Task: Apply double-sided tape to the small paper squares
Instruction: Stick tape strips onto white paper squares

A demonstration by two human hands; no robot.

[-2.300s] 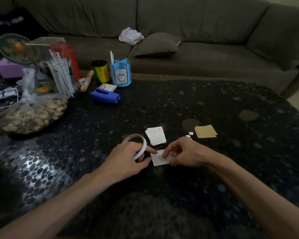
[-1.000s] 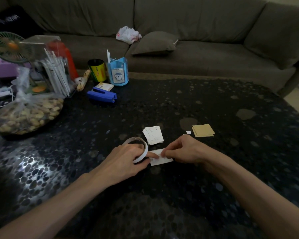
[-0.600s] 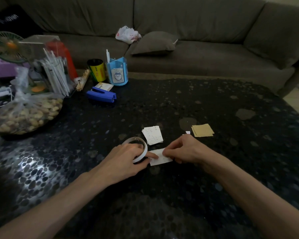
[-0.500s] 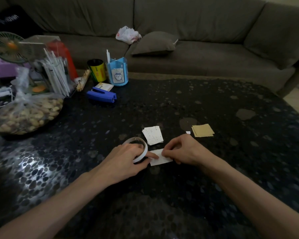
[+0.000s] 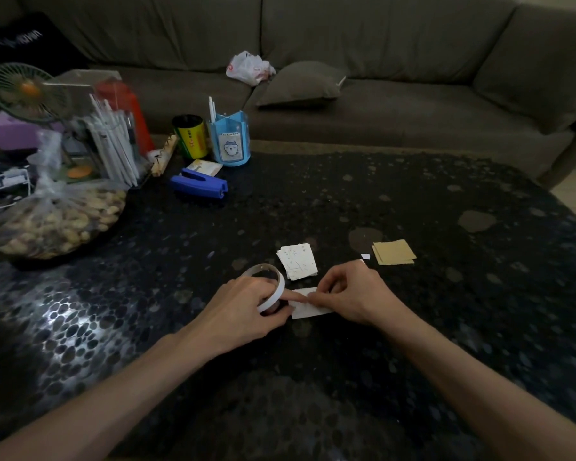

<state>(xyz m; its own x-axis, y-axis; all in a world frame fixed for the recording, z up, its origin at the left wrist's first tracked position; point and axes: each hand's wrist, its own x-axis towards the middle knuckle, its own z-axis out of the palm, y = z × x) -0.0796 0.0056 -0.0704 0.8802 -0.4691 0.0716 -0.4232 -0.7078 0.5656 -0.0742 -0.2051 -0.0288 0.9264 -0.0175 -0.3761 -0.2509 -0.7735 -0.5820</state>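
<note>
While left hand [image 5: 243,309] grips tape roll [image 5: 280,289], right hand [image 5: 351,294] pinches paper square [image 5: 310,312], paper stack [image 5: 298,261] just behind

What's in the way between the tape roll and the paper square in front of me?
Nothing visible. The left hand holds the tape roll right at the paper square, by its left edge, and the right hand pinches it.
</note>
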